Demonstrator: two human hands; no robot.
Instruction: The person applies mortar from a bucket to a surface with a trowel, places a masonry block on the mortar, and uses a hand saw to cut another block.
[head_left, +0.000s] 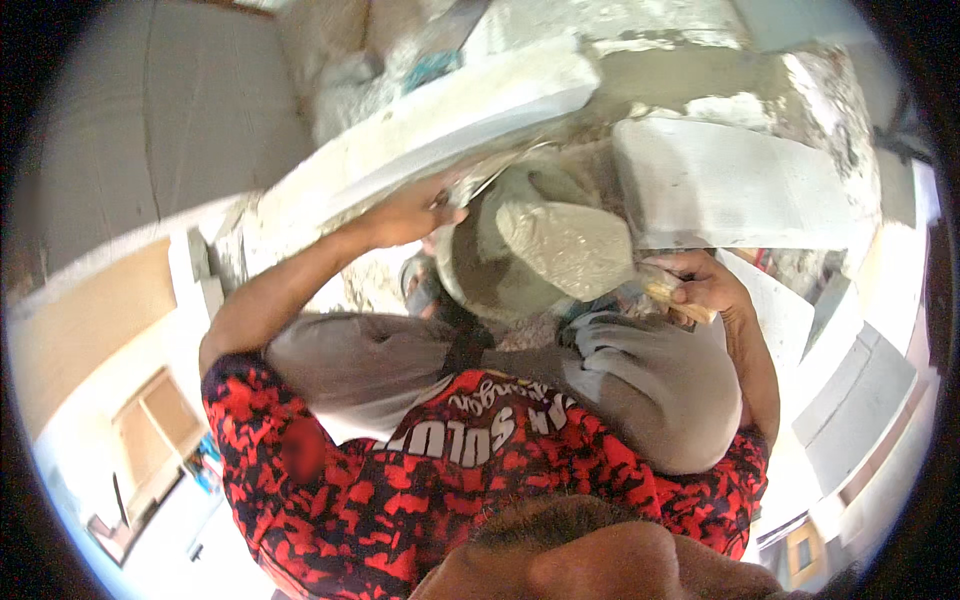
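A rounded grey bucket (462,265) tilts in front of my bent knees, its inside smeared with wet mortar. My left hand (412,214) is closed on its upper left rim, next to what looks like a thin wire handle. My right hand (710,283) grips a trowel by its pale wooden handle (662,286). A thick heap of wet grey mortar (568,248) lies over the blade, which it hides, across the bucket's mouth.
Ahead on the left runs a long white block (450,112); a pale block (730,185) stands to the right. Wet mortar (690,75) coats the masonry beyond. Grey panels (852,410) are at the far right, and something turquoise (432,69) lies behind the long block.
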